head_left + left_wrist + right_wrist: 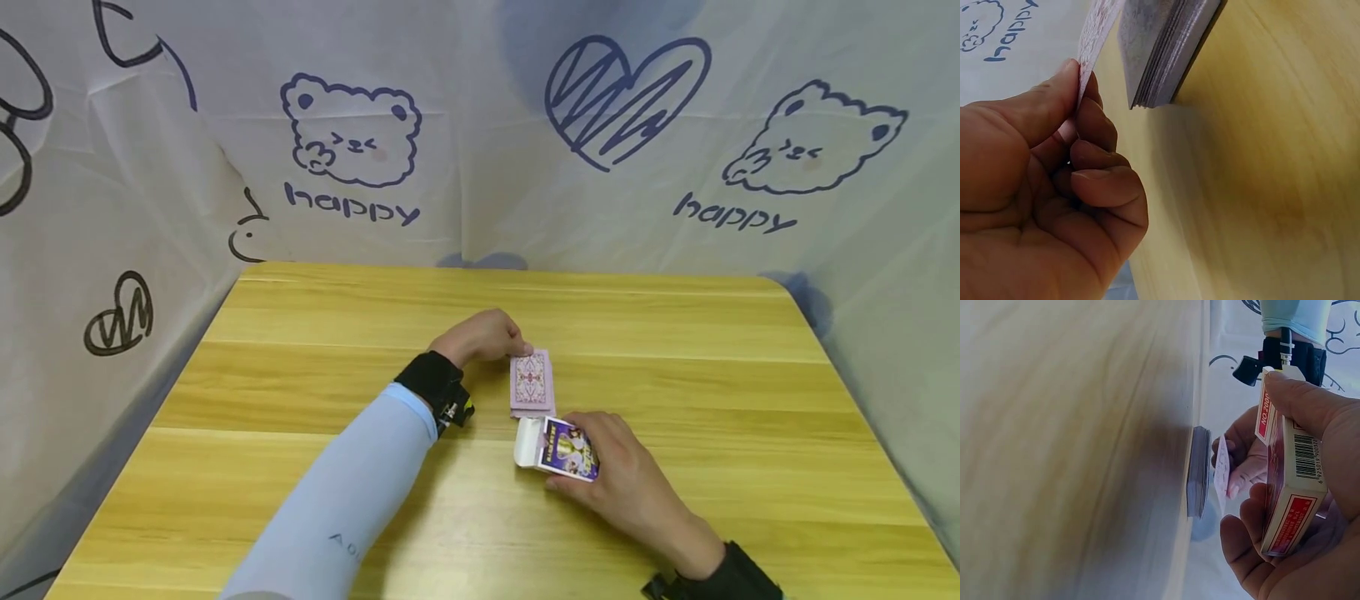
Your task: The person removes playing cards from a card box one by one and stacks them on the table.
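A purple-patterned playing card [530, 379] is pinched between the thumb and index finger of my left hand [483, 335]. In the left wrist view the card [1099, 31] stands apart from a deck of cards [1169, 56], which lies stacked on the table just below it. My right hand [626, 471] grips a small card box [570, 451], purple with a yellow design on its face and a white flap [528, 442] standing open towards the deck. A barcode [1305, 456] shows on the box's side in the right wrist view. The inside of the box is hidden.
The work happens on a wooden table [300, 350] with rounded far corners. White cloth [480, 150] with drawn bears, hearts and the word "happy" hangs behind it and at both sides. Each wrist wears a black strap [433, 385] with a small device.
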Tool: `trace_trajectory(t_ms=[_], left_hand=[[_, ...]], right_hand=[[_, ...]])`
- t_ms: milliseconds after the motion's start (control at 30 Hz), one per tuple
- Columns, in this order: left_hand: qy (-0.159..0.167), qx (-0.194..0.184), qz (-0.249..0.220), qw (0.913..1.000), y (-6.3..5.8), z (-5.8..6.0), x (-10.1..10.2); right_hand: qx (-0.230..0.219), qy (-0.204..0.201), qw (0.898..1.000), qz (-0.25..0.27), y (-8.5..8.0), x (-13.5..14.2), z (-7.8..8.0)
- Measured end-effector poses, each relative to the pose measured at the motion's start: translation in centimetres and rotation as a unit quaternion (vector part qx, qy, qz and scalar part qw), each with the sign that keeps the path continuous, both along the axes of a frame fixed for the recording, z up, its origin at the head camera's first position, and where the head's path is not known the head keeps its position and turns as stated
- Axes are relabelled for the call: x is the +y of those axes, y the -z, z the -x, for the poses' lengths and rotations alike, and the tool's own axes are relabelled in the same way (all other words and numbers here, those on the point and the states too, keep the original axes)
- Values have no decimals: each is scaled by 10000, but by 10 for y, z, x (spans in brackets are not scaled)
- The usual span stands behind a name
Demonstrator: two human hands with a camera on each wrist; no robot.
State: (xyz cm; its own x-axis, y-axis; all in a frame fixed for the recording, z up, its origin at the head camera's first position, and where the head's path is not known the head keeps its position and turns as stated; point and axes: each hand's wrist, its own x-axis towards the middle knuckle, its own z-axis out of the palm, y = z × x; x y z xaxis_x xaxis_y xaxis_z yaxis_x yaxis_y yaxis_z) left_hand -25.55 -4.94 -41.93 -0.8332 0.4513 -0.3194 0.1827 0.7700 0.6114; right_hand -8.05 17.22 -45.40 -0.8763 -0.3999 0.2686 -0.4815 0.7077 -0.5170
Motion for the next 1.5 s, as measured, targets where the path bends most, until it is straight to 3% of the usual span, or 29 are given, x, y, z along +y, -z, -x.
trace_trajectory(t_ms=[267, 633, 1167, 1500], left_hand=[[-69, -235, 104, 9996, 3, 2, 5], [-264, -131, 237, 9993, 14, 4, 10], [-360, 840, 344, 9952, 18, -8, 15], [-384, 1144, 291, 9923, 21, -11, 16]], right_hand=[[-5, 29, 10000, -47, -1, 1, 0], [-100, 62, 9999, -12, 0, 1, -1], [67, -40, 10000, 60, 2, 2, -1], [42, -16, 10000, 28, 2, 1, 0]])
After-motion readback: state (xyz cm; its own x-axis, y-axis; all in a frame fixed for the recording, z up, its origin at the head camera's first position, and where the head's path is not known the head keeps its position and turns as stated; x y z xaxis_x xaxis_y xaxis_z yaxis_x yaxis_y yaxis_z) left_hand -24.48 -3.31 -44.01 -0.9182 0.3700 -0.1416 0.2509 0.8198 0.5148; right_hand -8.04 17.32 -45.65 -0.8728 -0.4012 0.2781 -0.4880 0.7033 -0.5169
